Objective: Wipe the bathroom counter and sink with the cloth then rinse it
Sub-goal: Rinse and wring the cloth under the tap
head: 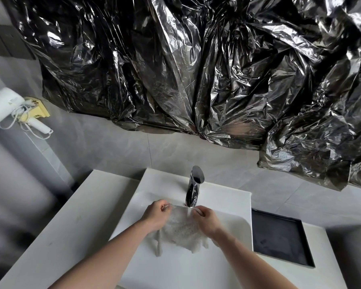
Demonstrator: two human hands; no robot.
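Both hands grip the top edge of the white cloth (181, 230), left hand (155, 215) and right hand (206, 221) pinching a corner each, holding it spread over the sink (196, 265) under the chrome faucet (193, 187), beside the counter (56, 236).

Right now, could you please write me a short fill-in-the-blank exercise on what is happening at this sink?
1. Both hands, left hand and right hand, hold the cloth under the ____.
2. The cloth hangs over the ____.
3. The black tray lies to the ____ of the sink.

Missing words: faucet; sink; right
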